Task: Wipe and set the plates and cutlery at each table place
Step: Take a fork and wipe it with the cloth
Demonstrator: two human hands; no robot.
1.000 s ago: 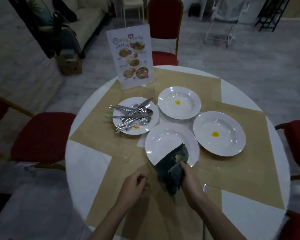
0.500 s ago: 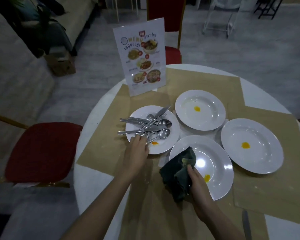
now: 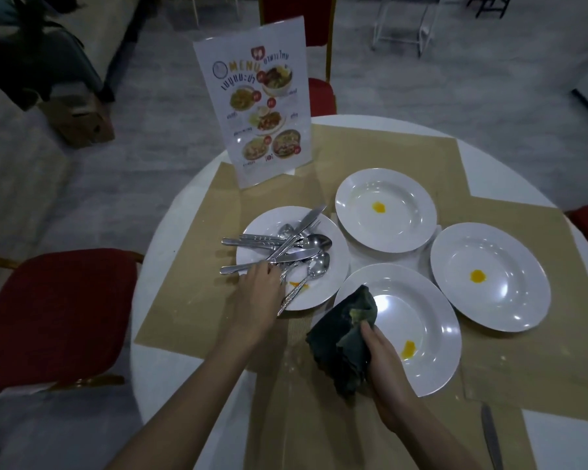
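The left hand (image 3: 262, 286) reaches over the near rim of the cutlery plate (image 3: 269, 225), fingers curled down onto the handles of the cutlery (image 3: 279, 247); whether they have actually closed on a piece I cannot tell. Best to take one handle cleanly (the pile is crossed and could scatter) and lift it clear before wiping. The right hand (image 3: 381, 361) grips the dark cloth (image 3: 343, 340), bunched over the near plate's (image 3: 435, 320) left rim. That plate carries a yellow smear (image 3: 408, 349), as do two more plates beyond.
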